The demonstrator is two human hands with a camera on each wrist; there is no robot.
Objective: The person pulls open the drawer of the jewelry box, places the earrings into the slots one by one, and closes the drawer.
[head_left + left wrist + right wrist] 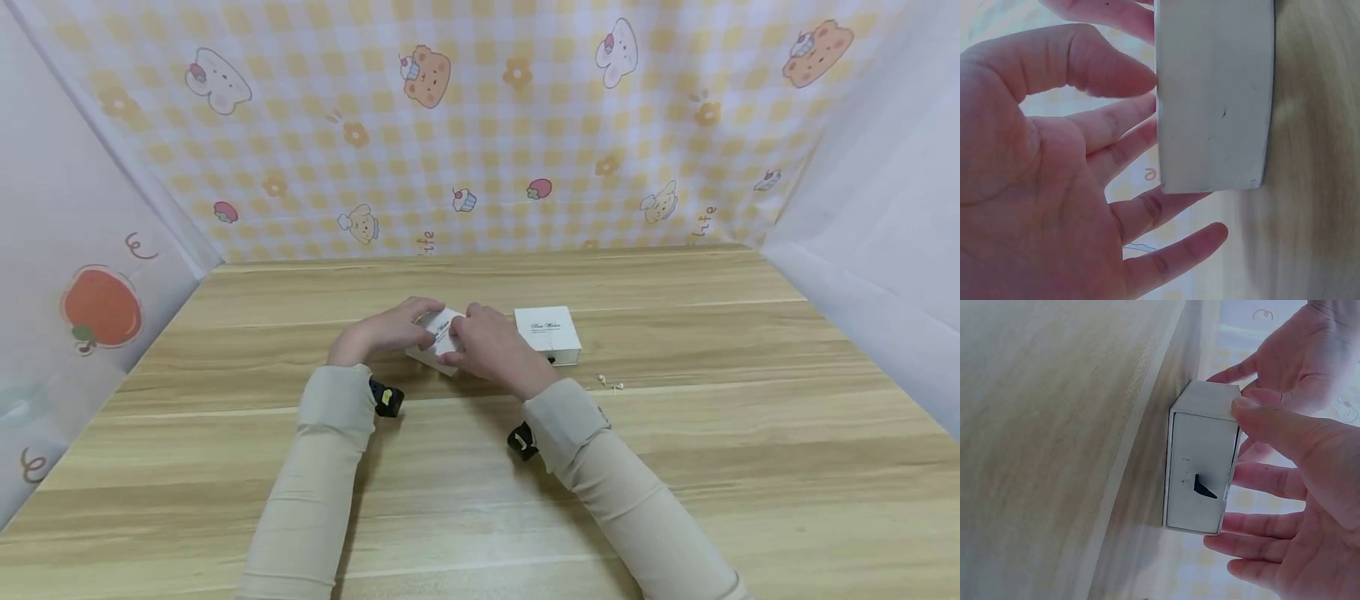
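A small white drawer box (pixel 444 323) with black script on its lid sits on the wooden table between both hands. My left hand (pixel 390 327) holds it from the left, thumb at the near top edge and some fingers reaching behind, as the left wrist view shows. On the right side my right hand (pixel 495 346) grips the same box, its thumb on the top edge near a corner and its fingers at the far side. In the right wrist view, a black pull tab (pixel 1205 489) sticks out of the drawer front, which is closed.
A second white box (pixel 547 332) with the same script stands just right of my right hand, its dark tab facing me. Several tiny pearl-like earrings (pixel 617 386) lie on the table (pixel 712 433) to the right of it. A checked curtain (pixel 487 125) hangs behind.
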